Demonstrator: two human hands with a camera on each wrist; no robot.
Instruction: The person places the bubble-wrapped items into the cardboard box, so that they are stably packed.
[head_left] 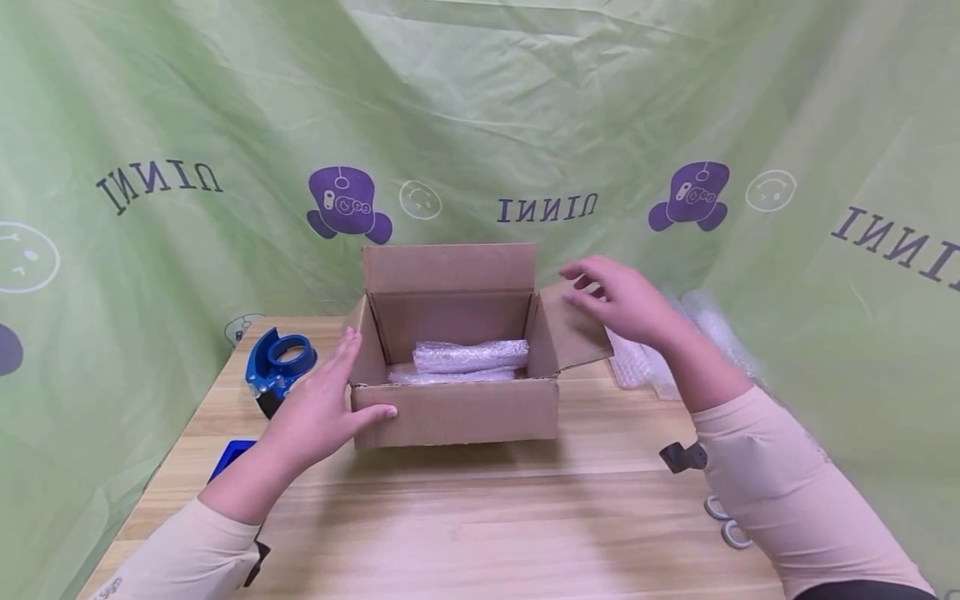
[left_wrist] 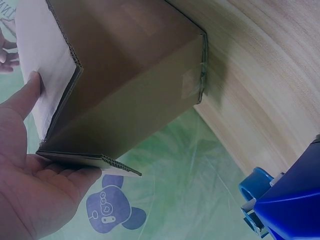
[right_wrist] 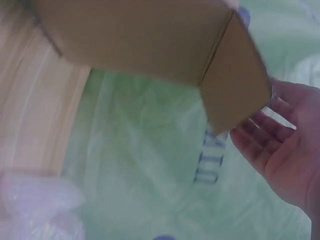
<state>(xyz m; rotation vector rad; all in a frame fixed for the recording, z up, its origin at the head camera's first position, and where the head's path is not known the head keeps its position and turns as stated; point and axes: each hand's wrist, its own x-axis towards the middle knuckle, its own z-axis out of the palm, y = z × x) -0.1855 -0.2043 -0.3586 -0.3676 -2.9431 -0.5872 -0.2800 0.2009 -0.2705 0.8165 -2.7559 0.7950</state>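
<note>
An uncovered cardboard box [head_left: 456, 412] stands on the table in the head view, with its flaps spread. Inside lie bubble-wrapped bundles [head_left: 471, 356]. My left hand [head_left: 318, 408] rests on its front left corner, the thumb against the front flap [left_wrist: 47, 65] and fairly straight fingers along the left flap [left_wrist: 75, 159]. On the other side my right hand [head_left: 626, 300] is at the outer edge of the right flap [right_wrist: 237, 75], with fingers slightly bent and thumb apart. Whether those fingertips touch the cardboard is hard to tell.
To the left of the box stands a blue tape dispenser [head_left: 281, 367], with a blue object [head_left: 231, 457] partly hidden nearer me. Bubble wrap [head_left: 637, 364] lies at the right. Scissor handles [head_left: 733, 533] show beside my right sleeve. A green printed curtain [head_left: 465, 108] hangs behind the table.
</note>
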